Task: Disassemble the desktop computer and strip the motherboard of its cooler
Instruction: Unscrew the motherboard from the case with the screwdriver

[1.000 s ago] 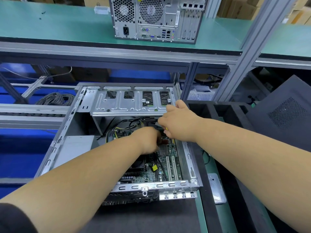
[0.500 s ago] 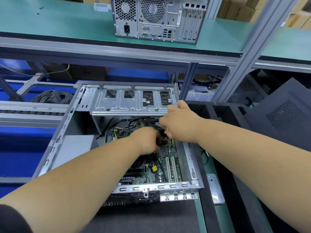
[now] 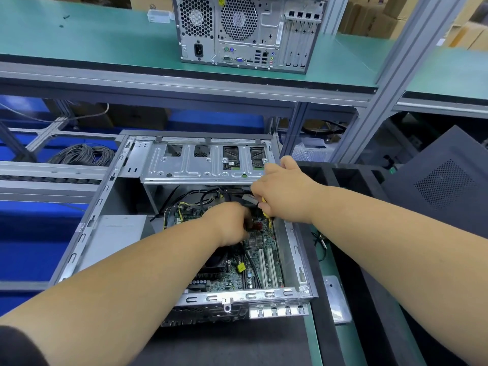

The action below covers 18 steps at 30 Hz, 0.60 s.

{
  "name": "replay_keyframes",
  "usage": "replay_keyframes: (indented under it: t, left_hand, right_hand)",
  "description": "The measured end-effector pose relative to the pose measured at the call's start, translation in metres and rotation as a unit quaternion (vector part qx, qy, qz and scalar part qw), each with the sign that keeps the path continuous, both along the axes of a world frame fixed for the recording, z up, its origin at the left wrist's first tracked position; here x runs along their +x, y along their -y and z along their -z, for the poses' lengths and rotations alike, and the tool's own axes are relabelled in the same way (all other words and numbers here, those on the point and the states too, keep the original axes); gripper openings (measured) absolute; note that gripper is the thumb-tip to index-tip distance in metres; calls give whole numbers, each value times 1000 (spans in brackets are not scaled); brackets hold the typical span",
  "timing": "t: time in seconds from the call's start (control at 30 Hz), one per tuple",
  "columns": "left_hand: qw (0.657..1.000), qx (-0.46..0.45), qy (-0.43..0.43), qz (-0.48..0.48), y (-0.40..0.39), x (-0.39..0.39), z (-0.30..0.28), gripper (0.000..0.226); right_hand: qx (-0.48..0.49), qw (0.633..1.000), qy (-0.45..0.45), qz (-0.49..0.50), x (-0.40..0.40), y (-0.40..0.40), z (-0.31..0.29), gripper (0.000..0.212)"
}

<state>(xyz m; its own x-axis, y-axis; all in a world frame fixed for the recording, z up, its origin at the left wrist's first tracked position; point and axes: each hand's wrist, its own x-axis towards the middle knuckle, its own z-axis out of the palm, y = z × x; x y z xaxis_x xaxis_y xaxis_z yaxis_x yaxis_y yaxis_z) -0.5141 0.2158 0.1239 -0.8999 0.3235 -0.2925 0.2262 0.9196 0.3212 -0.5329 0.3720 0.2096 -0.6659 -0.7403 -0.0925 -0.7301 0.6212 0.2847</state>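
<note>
Both hands reach into the open grey metal computer case (image 3: pixel 87 233): right hand (image 3: pixel 284 196) pinches a grey cable connector (image 3: pixel 249 199) to free it, left hand (image 3: pixel 228 223) curls beside it, grasp hidden.

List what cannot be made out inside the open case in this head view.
- Left hand: fingertips and whatever they touch, hidden by the hand itself.
- Right hand: the yellow-tipped item in it, mostly covered.
- Cooler: largely behind the left forearm.
- Motherboard markings: too small.
</note>
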Motion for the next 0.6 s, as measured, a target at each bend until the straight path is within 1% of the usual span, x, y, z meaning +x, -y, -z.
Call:
replay_keyframes:
  t: [0.13, 0.23, 0.33, 0.43, 0.5, 0.53, 0.6]
  left_hand:
    - [1000, 4, -31, 3, -1, 0, -2, 41]
    - [998, 42, -44, -5, -1, 3, -8, 46]
    - [995, 88, -47, -27, 0, 6, -18, 32]
    - [994, 76, -76, -32, 1, 13, -33, 15]
    - [990, 86, -91, -62, 1, 17, -44, 7]
    - [986, 108, -92, -86, -1, 19, -50, 4]
    - [972, 170, -95, -132, -10, 24, -62, 7]
  right_hand:
    - [-82, 997, -11, 3, 1, -5, -21, 11]
    - [-148, 989, -21, 14, 4, -9, -36, 8]
    - [-182, 983, -15, 35, 7, -15, -46, 6]
    - [-213, 976, -4, 50, 12, -26, -55, 9]
    - [-247, 967, -12, 55, 17, -37, -62, 10]
    - [-273, 960, -22, 61, 20, -45, -66, 10]
    - [-340, 935, -48, 88, 25, -63, -73, 12]
